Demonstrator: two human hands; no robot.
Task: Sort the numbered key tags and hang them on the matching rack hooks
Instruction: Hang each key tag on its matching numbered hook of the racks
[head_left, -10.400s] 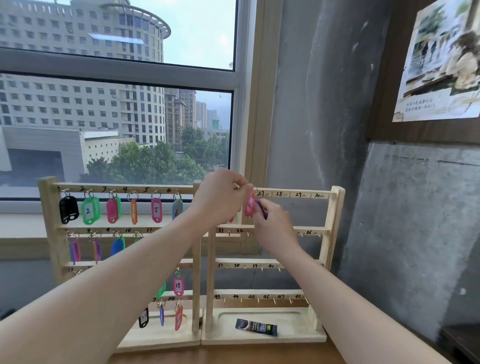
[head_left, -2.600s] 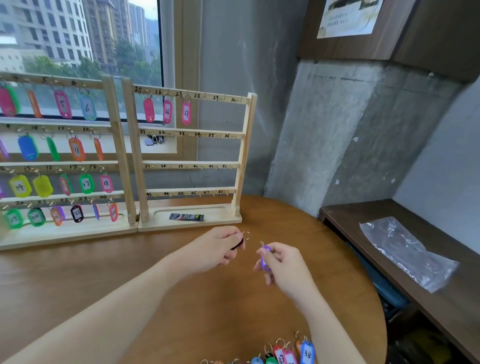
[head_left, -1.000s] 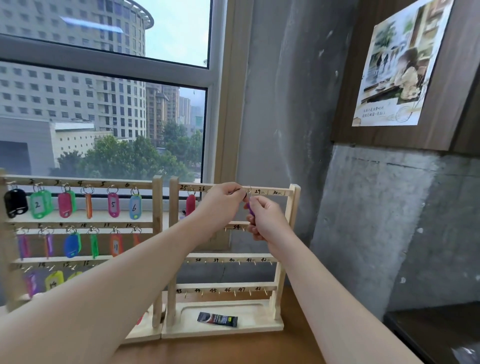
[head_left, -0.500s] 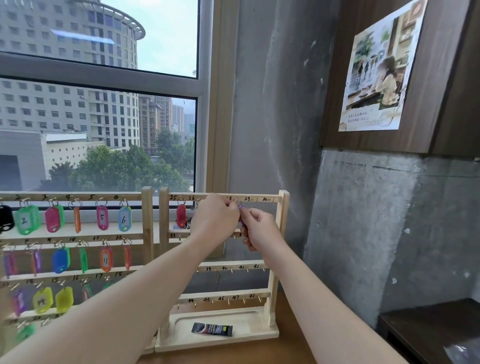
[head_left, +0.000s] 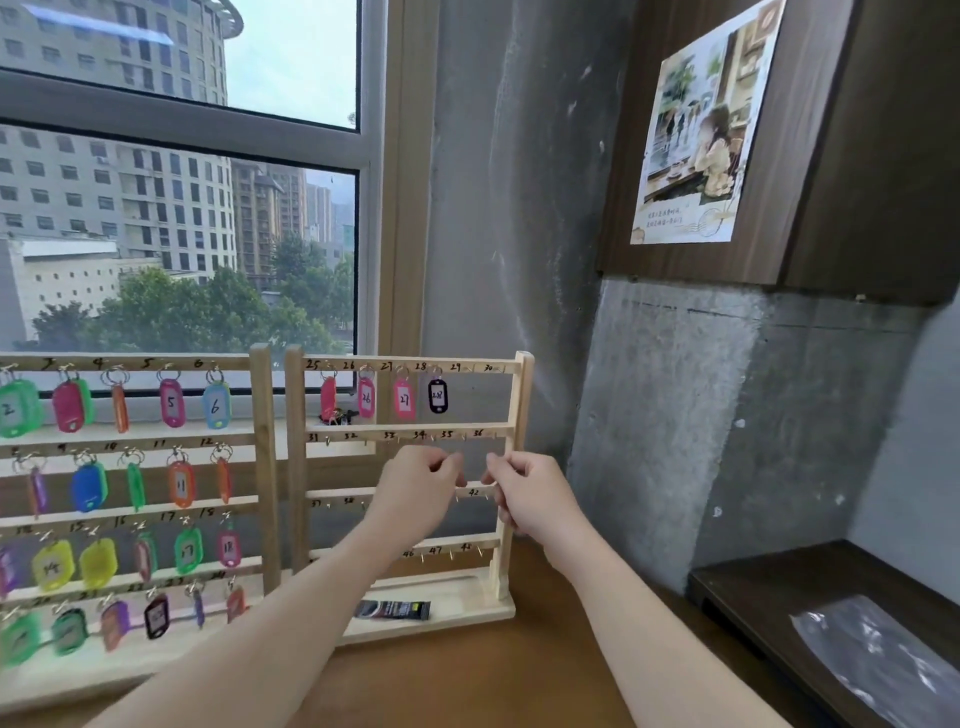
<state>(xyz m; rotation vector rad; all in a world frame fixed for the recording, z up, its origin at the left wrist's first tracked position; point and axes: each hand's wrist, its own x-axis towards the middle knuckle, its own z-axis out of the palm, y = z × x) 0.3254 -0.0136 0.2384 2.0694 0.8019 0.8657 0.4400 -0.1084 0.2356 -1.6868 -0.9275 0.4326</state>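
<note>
Key tags were nowhere in either hand: the left hand (head_left: 423, 480) and right hand (head_left: 522, 491) hung in front of the right rack (head_left: 511, 467), just below its second rail, fingers loosely curled with nothing visible between them, so both grips looked let go. The black tag marked 28 (head_left: 438, 396) hung on its hook near the right end of the top rail, beside the pink 27 (head_left: 404, 399) and 26 (head_left: 366, 397). Such tags looked light, stiff plastic with a thin metal ring; I judged the ring the place to pinch, since the smooth body would likely slip and swing. Hooks 29 and 30 at the top right corner stood bare, as did the rows below. The small hooks could snag fingers, and hanging neighbours might be knocked. On the rack's base tray lay a dark packet (head_left: 393, 609). The left rack (head_left: 262, 467) was nearly full. A plastic bag (head_left: 878, 660) lay on the side bench (head_left: 737, 592).
</note>
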